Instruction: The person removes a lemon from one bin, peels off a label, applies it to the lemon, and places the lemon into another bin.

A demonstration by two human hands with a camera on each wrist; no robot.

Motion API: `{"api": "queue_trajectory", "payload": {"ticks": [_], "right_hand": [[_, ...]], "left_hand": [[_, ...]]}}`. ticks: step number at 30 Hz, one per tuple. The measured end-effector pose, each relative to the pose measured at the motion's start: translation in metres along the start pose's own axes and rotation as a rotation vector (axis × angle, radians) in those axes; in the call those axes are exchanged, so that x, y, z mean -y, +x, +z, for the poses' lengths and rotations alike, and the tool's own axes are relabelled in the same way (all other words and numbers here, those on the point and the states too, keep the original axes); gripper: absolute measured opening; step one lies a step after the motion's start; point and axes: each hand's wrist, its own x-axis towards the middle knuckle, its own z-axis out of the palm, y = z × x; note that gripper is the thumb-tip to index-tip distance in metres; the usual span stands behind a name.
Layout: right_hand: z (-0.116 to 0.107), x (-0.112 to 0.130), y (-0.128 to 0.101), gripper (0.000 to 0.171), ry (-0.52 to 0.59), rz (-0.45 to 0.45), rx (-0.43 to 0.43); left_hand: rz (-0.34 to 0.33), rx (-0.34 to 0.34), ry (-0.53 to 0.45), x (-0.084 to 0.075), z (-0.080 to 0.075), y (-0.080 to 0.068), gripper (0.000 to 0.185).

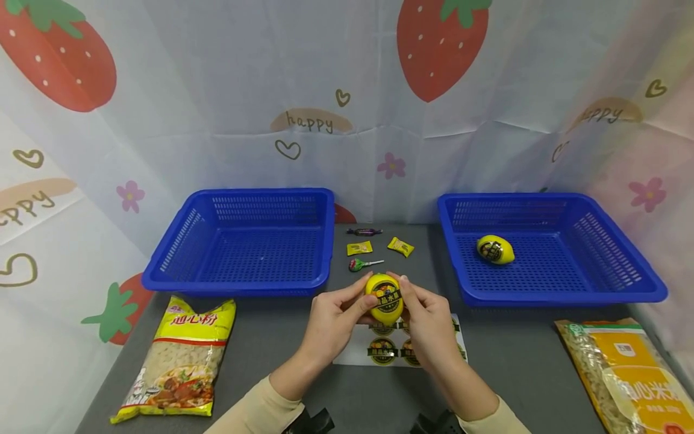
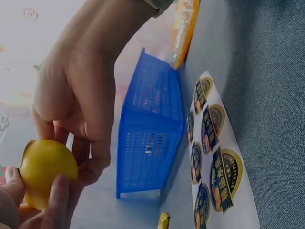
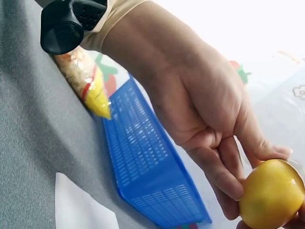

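Both hands hold a round yellow fruit (image 1: 386, 307) above the middle of the table. A black and gold label sticker (image 1: 388, 298) runs across its front. My left hand (image 1: 332, 319) grips the fruit from the left, thumb near the sticker's edge. From the other side my right hand (image 1: 434, 325) holds it, with the thumb at the sticker's right end. In the right wrist view the fruit (image 3: 271, 193) shows a plain yellow side. Below the hands lies a white sheet of stickers (image 1: 352, 352), partly hidden by them.
A blue basket (image 1: 238, 286) stands at back left, another (image 1: 564, 295) at back right with a labelled lemon (image 1: 495, 249) inside. Between them lie a lollipop (image 1: 358, 264) and wrapped candies (image 1: 359, 248). Food bags lie at left (image 1: 179, 355) and right (image 1: 623, 374).
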Motion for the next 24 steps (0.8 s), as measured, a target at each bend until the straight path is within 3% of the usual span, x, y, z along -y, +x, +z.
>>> {"api": "queue_trajectory", "payload": {"ticks": [5,12,16,20,24], "right_hand": [[-0.002,0.003,0.0,0.048,0.017,0.025,0.014],[-0.006,0.005,0.002,0.048,0.042,0.048,0.035],[-0.011,0.01,0.003,0.043,-0.095,-0.023,0.016],[-0.026,0.019,0.005,0.036,-0.282,-0.127,-0.037],[-0.048,0.029,0.01,0.039,-0.351,-0.219,-0.065]], "left_hand": [[0.004,0.03,0.004,0.001,-0.002,0.001,0.043],[0.025,0.162,0.027,0.004,-0.003,0.002,0.05],[0.013,0.193,0.025,0.003,-0.001,0.002,0.046],[-0.03,0.155,0.004,0.005,0.0,0.003,0.043],[-0.083,0.135,-0.058,0.006,-0.002,0.004,0.044]]}}
